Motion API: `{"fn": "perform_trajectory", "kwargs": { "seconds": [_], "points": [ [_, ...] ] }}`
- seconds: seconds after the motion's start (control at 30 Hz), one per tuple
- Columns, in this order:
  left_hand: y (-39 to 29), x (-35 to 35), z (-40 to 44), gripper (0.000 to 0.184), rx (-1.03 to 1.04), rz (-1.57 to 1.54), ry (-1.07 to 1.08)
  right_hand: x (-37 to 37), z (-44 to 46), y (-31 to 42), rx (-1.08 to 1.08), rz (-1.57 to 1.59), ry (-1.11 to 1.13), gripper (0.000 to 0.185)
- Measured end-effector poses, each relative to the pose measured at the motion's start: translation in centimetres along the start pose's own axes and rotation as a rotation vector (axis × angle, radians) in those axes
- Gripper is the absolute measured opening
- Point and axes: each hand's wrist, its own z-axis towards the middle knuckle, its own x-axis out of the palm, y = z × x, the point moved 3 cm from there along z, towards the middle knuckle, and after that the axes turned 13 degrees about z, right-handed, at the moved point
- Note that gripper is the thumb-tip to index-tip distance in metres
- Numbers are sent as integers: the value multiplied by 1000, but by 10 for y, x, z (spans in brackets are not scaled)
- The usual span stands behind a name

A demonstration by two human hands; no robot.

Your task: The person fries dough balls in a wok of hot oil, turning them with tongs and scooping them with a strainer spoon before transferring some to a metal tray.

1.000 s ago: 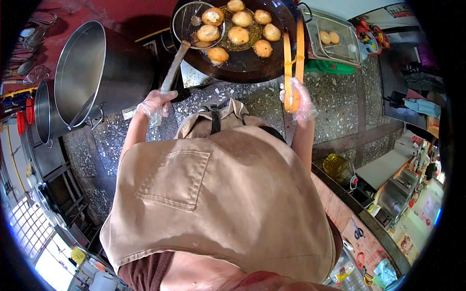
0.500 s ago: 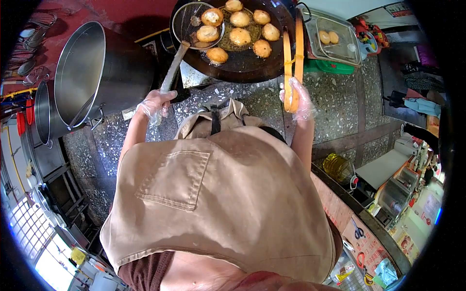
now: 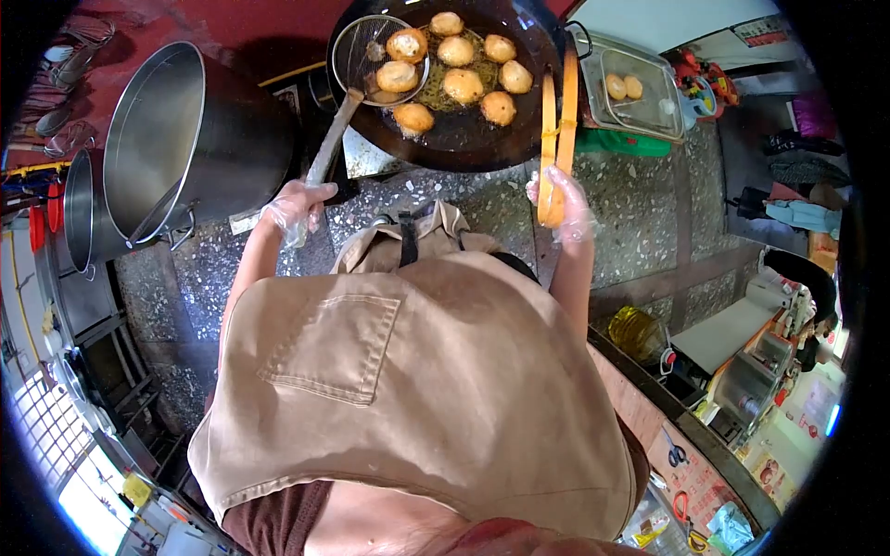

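My left hand point(image 3: 298, 209), in a clear plastic glove, is closed round the handle of a mesh strainer point(image 3: 358, 57). The strainer's bowl lies over the left side of a dark wok point(image 3: 473, 153), with two fried balls point(image 3: 397, 76) in or on it. Several more golden balls point(image 3: 463, 86) float in the oil to its right. My right hand point(image 3: 567, 206), gloved too, is closed on long wooden tongs point(image 3: 551, 139), whose tips point at the wok's right rim and hold nothing.
A tall metal pot point(image 3: 158, 139) stands at the left. Right of the wok, a glass-like tray point(image 3: 640, 116) holds two balls. An oil jug point(image 3: 636, 334) and scissors point(image 3: 675, 452) are at the lower right. A dark-clad person point(image 3: 805, 278) shows at the far right.
The view has shifted slightly, so the wok sits a little lower. My right hand and the tongs have moved slightly left and down. Both hands keep their hold.
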Motion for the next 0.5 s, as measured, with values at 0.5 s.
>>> {"fn": "perform_trajectory", "kwargs": {
  "seconds": [0.5],
  "points": [
    [2, 2, 0, 39, 1, -51, 24, -14, 24, 10, -166, -680, -226, 61]
  ]
}}
